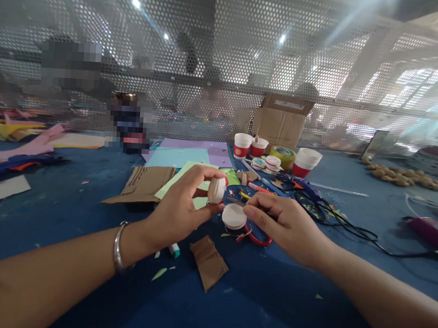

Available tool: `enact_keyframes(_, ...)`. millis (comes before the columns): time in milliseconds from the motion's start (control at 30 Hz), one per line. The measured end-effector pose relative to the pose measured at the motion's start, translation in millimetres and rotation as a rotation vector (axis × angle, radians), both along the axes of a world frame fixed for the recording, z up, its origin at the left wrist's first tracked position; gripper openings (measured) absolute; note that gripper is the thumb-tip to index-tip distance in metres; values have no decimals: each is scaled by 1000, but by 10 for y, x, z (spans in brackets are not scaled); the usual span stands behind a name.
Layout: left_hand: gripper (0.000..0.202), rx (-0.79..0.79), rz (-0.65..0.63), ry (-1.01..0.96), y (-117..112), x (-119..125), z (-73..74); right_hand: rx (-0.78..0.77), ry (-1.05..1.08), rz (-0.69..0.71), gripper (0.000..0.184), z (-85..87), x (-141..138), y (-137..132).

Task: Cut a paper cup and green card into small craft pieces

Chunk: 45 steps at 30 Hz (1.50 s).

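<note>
A cardboard flap (pixel 143 184) and pale green paper (pixel 181 174) are lying just beyond the left hand (pixel 177 211); a glue gun (pixel 306 187), its black cord (pixel 375 238) and an orange pen (pixel 259 188) are crowding the space beyond the right hand (pixel 289 227). A second cup piece (pixel 234 218) is sitting just below the work, a red loop (pixel 259 239) beside it. Open room is lying on the blue table (pixel 255 305) nearest the wearer, around a brown scrap (pixel 208 263); a perforated screen (pixel 219 45) is bounding the far side. The white-and-red cup piece (pixel 217 190) is being held above the table, standing on edge, long axis near upright, red rim facing right. Left thumb and fingers are pinching it, parted by its breadth; right fingers are gripping a thin grey tool (pixel 234 201), tip pointing left.
</note>
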<state>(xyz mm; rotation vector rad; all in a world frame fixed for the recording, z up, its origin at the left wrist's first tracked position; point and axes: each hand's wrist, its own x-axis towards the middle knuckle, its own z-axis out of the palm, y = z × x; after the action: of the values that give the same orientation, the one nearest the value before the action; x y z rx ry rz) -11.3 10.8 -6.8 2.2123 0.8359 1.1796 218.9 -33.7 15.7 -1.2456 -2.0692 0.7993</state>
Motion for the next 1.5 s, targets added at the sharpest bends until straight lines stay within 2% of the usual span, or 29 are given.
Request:
enact_keyframes(467, 42, 53, -2, 29, -34, 1, 18, -43, 47, -13, 41, 34, 27, 10)
enact_keyframes(1033, 44, 247, -61, 129, -1, -27, 5, -70, 26, 27, 42, 57, 40, 23)
enact_keyframes(1333, 47, 409, 2, 267, -1, -77, 65, -55, 26, 32, 42, 35, 62, 36)
enact_keyframes(1433, 49, 343, 7, 248, 17, -74, 65, -57, 46, 11, 45, 22, 83, 63)
enact_keyframes(1500, 51, 162, 4, 180, 29, -51, 61, -93, 83, 10, 46, 20, 95, 75)
